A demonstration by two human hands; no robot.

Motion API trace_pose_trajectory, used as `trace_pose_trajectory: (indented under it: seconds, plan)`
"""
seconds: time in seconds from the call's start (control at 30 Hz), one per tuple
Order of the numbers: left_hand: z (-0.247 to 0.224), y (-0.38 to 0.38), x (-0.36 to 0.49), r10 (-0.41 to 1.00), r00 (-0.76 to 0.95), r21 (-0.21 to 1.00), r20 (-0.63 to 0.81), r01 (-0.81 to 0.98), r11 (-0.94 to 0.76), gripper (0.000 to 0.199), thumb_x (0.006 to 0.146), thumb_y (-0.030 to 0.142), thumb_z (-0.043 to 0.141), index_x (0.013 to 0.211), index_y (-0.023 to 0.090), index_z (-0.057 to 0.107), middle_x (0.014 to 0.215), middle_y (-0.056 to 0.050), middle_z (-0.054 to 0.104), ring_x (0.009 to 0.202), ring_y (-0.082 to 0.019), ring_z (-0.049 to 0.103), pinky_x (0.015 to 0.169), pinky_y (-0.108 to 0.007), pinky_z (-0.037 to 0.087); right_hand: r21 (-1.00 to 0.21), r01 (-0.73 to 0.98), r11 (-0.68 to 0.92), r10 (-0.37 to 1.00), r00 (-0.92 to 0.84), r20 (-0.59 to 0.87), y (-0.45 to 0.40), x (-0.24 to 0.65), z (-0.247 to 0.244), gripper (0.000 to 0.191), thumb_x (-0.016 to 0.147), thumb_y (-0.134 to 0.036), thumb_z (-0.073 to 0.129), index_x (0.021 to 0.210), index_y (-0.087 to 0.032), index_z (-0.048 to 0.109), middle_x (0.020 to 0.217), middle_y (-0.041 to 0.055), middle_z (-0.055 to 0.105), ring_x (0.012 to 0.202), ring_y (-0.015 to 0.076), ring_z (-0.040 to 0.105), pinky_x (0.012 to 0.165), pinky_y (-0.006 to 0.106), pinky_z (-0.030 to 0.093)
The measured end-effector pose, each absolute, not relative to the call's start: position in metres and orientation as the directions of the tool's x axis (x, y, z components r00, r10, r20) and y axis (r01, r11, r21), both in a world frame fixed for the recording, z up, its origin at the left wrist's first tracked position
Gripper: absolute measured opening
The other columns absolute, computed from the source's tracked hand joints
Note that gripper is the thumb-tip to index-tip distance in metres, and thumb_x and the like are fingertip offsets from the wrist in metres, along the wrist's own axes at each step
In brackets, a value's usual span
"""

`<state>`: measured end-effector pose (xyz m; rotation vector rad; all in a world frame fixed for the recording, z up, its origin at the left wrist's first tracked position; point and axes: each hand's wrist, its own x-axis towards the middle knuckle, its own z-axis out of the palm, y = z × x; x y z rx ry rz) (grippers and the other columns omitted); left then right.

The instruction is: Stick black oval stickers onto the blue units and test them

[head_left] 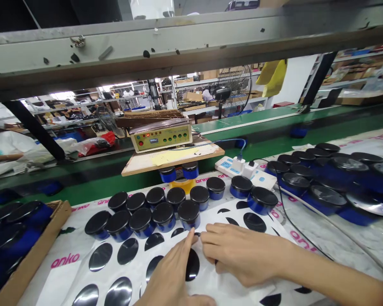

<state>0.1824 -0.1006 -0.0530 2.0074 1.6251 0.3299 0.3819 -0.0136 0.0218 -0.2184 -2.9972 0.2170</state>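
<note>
A white sheet (111, 259) with black round stickers lies in front of me. My left hand (175, 272) rests low on the sheet, its index finger stretched out toward the nearest jar and its thumb apart. Right beside that fingertip, my right hand (239, 250) has its fingers curled together against the sheet. A small dark bit shows between the fingertips; what the right fingers pinch is hidden. One black sticker (192, 265) lies partly under my left hand. Just beyond the fingertips stand rows of blue jars with black lids, the closest jar (189, 214) almost touching the left index finger.
A cardboard box (38, 250) of blue jars sits at left, with more lidded jars (325, 182) at right. A power strip (258, 175) with cables and a control box (161, 137) on a board stand behind. A beam (191, 42) crosses above; a person's sleeve (11, 142) shows far left.
</note>
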Motion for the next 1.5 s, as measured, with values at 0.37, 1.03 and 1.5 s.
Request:
trace_pose_trajectory:
  seconds: [0.37,1.03,1.5]
  plan:
    - [-0.012,-0.054,0.181,0.87,0.145,0.158,0.472,0.957,-0.245,0.048,0.085,0.042,0.056,0.125,0.016,0.053,0.129,-0.016,0.051,0.122,-0.036,0.043,0.1,-0.056,0.038,-0.936,0.224,0.271,0.936,-0.289,0.202,-0.031,0.438,0.005,0.027,0.082,-0.046,0.061,0.072,-0.022,0.056,0.067,-0.0006,0.054,0.061,0.0148,0.053,0.055,0.024,0.042]
    - [-0.035,-0.056,0.209,0.973,0.02,0.779,0.229,0.595,-0.196,0.07,0.066,0.025,0.076,0.125,0.026,0.04,0.129,-0.003,0.054,0.118,-0.022,0.051,0.103,-0.041,0.041,-0.988,-0.075,0.135,0.962,-0.227,0.149,-0.033,0.367,-0.031,0.028,0.089,-0.042,0.053,0.07,-0.021,0.049,0.084,0.002,0.049,0.085,0.0179,0.049,0.077,0.029,0.041]
    - [-0.033,-0.057,0.208,0.979,0.029,0.775,0.203,0.605,-0.179,0.069,0.062,0.031,0.079,0.122,0.023,0.046,0.126,-0.005,0.057,0.116,-0.025,0.053,0.1,-0.043,0.042,-0.993,-0.002,0.116,0.966,-0.233,0.113,-0.035,0.364,-0.028,0.028,0.089,-0.043,0.051,0.071,-0.021,0.048,0.082,0.0008,0.048,0.081,0.0168,0.049,0.074,0.028,0.042]
